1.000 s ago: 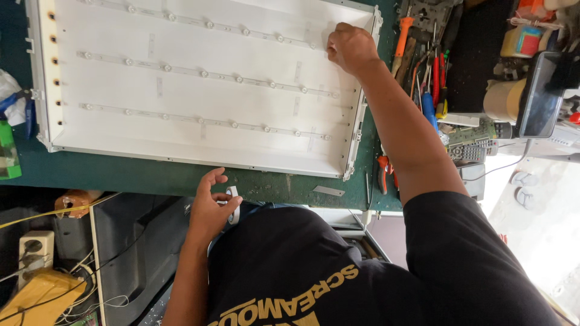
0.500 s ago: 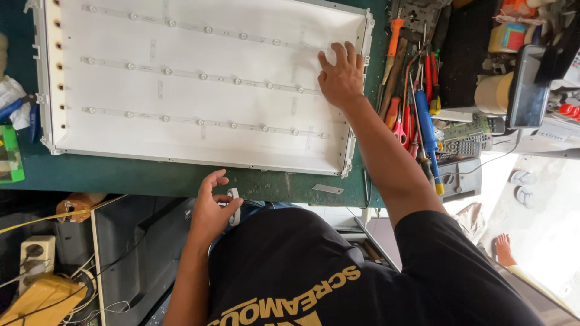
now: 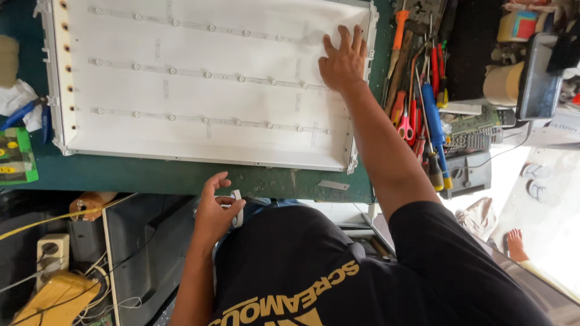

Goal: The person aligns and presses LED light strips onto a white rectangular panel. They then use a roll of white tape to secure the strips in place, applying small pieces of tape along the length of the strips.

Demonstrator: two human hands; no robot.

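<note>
I am viewing the workbench (image 3: 181, 178) from above. The white backlight panel (image 3: 199, 84) is lying flat on the green bench top, covering most of it and reaching close to the bench's front edge. Three LED strips (image 3: 205, 75) are running lengthwise across the panel.

My right hand (image 3: 343, 60) is resting palm-down on the panel near its right edge, at the far end of the middle strip, with the fingers spread wide and flat; it is gripping nothing. My left hand (image 3: 214, 211) is hovering just off the front edge of the bench, below the panel, with the fingers curled loosely around a small white ring-shaped part (image 3: 237, 208).

A row of screwdrivers and pliers (image 3: 420, 102) is lying along the right edge of the bench, just beside the panel. A green circuit board (image 3: 15, 157) is sitting at the left edge. A white cloth (image 3: 17, 99) is lying just above it.
</note>
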